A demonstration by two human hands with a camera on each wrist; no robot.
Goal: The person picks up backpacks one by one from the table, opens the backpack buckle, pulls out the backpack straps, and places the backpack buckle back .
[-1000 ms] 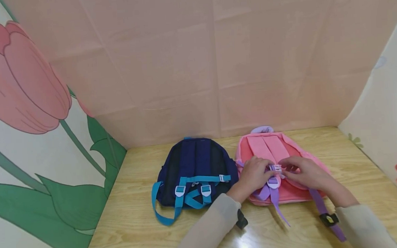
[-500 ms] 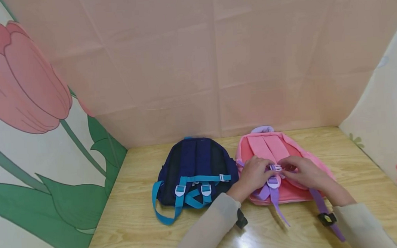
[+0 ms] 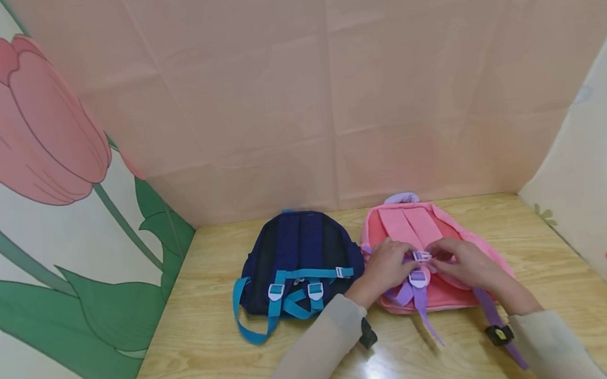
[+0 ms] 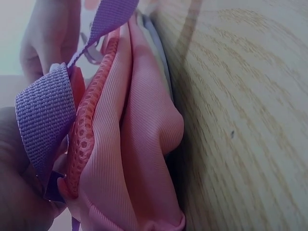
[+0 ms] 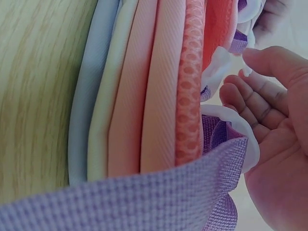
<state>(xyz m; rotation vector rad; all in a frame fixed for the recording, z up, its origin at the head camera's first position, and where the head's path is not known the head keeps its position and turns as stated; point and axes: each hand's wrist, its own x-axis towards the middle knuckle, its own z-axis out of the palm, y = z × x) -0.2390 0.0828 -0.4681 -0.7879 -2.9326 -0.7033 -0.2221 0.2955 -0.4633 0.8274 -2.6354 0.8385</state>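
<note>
A pink backpack [image 3: 403, 221] lies on the table with its straps facing up. Over its middle, both hands meet at a small white buckle [image 3: 421, 256] on purple webbing. My left hand [image 3: 387, 265] pinches the buckle from the left, and my right hand [image 3: 464, 263] pinches its right end between thumb and fingertips. Just below sits a white strap adjuster [image 3: 418, 278], its purple strap [image 3: 420, 303] hanging toward me. Purple webbing [image 4: 48, 106] crosses near the left hand in the left wrist view. Fingers partly cover the buckle, so whether its halves are joined is hidden.
A navy backpack [image 3: 301, 241] with blue straps [image 3: 269, 323] lies close against the pink one on the left. Another purple strap [image 3: 487, 308] runs off the pink bag under the right wrist. Behind the wooden table [image 3: 199, 355] rises a pinkish-brown backdrop [image 3: 258, 112].
</note>
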